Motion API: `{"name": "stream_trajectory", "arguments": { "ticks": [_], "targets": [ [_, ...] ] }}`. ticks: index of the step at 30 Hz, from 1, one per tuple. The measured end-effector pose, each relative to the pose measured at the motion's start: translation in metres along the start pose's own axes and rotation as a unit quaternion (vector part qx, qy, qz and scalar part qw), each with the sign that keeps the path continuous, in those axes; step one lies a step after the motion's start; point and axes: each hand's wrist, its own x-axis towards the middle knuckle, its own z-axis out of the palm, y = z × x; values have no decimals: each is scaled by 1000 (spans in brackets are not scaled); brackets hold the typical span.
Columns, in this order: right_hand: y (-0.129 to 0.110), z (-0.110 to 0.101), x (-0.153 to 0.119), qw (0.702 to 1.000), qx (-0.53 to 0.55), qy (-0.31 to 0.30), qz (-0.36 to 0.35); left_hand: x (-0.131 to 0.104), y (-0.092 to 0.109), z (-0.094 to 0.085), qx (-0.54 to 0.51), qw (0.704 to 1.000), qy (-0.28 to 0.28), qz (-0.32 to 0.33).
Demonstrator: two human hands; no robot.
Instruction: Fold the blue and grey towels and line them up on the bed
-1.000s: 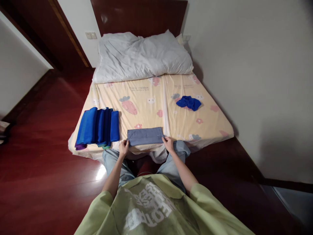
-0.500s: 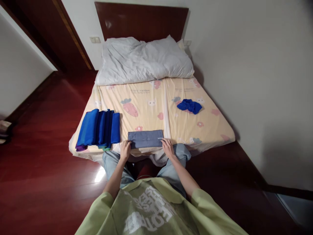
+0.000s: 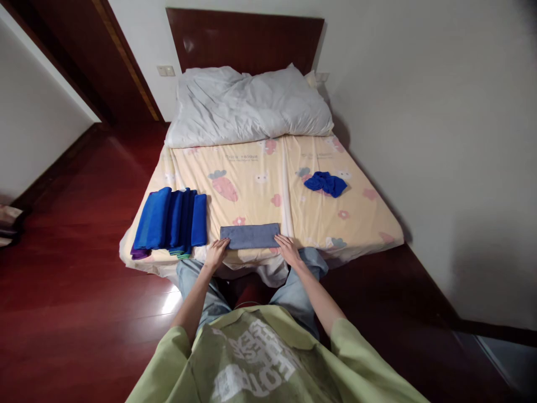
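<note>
A folded grey-blue towel lies flat near the front edge of the bed as a narrow strip. My left hand rests on its lower left corner, with the fingers laid out over the cloth. At the opposite end, my right hand presses the lower right corner, fingers stretched flat. Left of the towel, several folded blue towels lie side by side and overlapping, with purple and green edges showing beneath. A crumpled blue cloth sits apart on the right side of the bed.
The bed's yellow sheet carries carrot and rabbit prints. A bunched white quilt covers the head end, below a dark headboard. My legs are against the bed's front edge. A wall stands to the right.
The towel's lower part has been folded under or up, so the strip is narrower and its small white label is out of sight. My fingers now lie flatter on its corners.
</note>
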Motion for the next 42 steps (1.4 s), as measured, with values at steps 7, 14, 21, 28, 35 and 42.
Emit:
{"name": "stream_trajectory", "arguments": {
  "ticks": [7, 14, 21, 28, 35, 42],
  "targets": [
    [4, -4, -15, 997, 69, -13, -7, -21, -11, 0, -72, 997, -14, -9],
    [13, 11, 2, 969, 198, 69, 134, -10, -8, 7, -207, 963, 81, -152],
    [20, 13, 12, 939, 270, 85, 197, 3, -6, 5, -228, 939, 133, -222],
    [24, 13, 22, 944, 241, 84, 210, 11, -10, 7, -198, 935, 137, -260],
    [13, 3, 28, 943, 233, 98, 218, 19, -10, 3, -146, 938, 125, -288],
    [7, 0, 28, 939, 234, 103, 228, 18, -9, 7, -100, 947, 114, -283]
  ]
}}
